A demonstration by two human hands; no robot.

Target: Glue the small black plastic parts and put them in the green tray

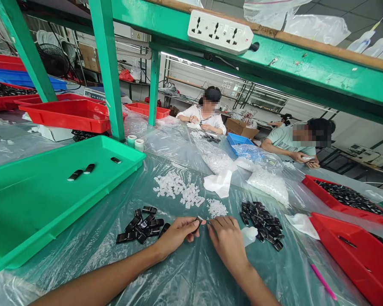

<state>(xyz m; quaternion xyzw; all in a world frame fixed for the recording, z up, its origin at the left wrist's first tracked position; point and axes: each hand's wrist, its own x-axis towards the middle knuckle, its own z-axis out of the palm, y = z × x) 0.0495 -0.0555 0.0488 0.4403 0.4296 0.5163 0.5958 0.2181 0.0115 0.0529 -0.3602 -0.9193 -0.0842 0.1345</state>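
My left hand (178,233) pinches a small black plastic piece (199,221) between thumb and fingers above the plastic-covered table. My right hand (227,238) is closed right beside it, fingertips meeting the piece; what it holds is hidden. A pile of black pieces (143,224) lies just left of my left hand. Another black pile (263,219) lies to the right of my right hand. Small white parts (178,190) are scattered a little beyond both hands.
A green tray (35,199) with three black pieces stands at left. Red trays (347,250) of black parts sit at right, more red trays (67,114) at back left. Two people work across the table. Green frame posts (110,72) rise ahead.
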